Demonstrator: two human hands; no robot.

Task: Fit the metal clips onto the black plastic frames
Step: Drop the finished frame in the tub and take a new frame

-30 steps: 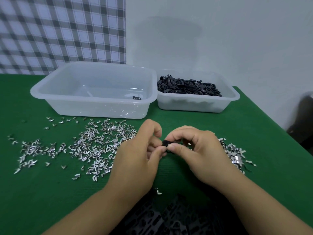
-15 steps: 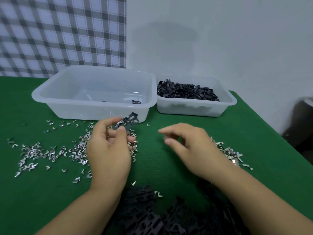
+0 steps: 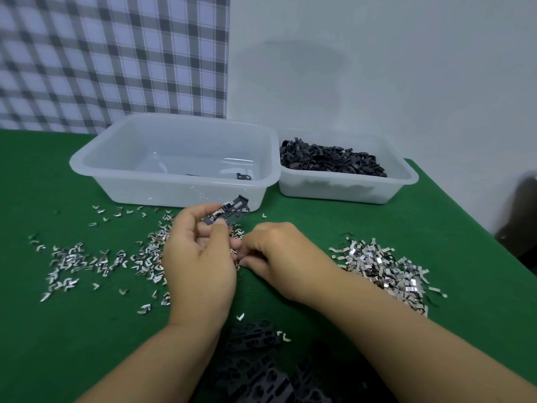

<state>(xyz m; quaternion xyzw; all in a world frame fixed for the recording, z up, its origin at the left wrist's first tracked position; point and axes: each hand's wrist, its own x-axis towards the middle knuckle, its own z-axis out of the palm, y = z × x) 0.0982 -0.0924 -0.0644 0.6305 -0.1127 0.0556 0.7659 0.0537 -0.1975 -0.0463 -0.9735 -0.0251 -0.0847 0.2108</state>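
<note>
- Gripping one black plastic frame (image 3: pixel 236 207) between thumb and fingers, your left hand (image 3: pixel 200 257) holds it raised just in front of the large tub (image 3: pixel 174 189). A silvery clip (image 3: pixel 218 212) shows on the frame.
- Your right hand (image 3: pixel 279 251) sits just beside the left, its fingers curled down among the loose metal clips (image 3: pixel 87 260). I cannot tell whether it pinches one.
- A heap of clips (image 3: pixel 386 263) lies to the right of that hand, and a pile of black frames (image 3: pixel 255 359) lies at the near edge.
- Your green surface (image 3: pixel 319 222) carries both translucent tubs side by side. The large one holds a lone frame (image 3: pixel 243 176); the smaller tub (image 3: pixel 334 190) is full of black parts (image 3: pixel 331 159).
- Behind them hangs a plaid cloth (image 3: pixel 101 59) on the left, with a pale wall (image 3: pixel 377 68) on the right.
- Half a second ago your right hand hovered open, apart from the left. It has since dropped to the clips beside it, while the left keeps the frame up by the tub.
</note>
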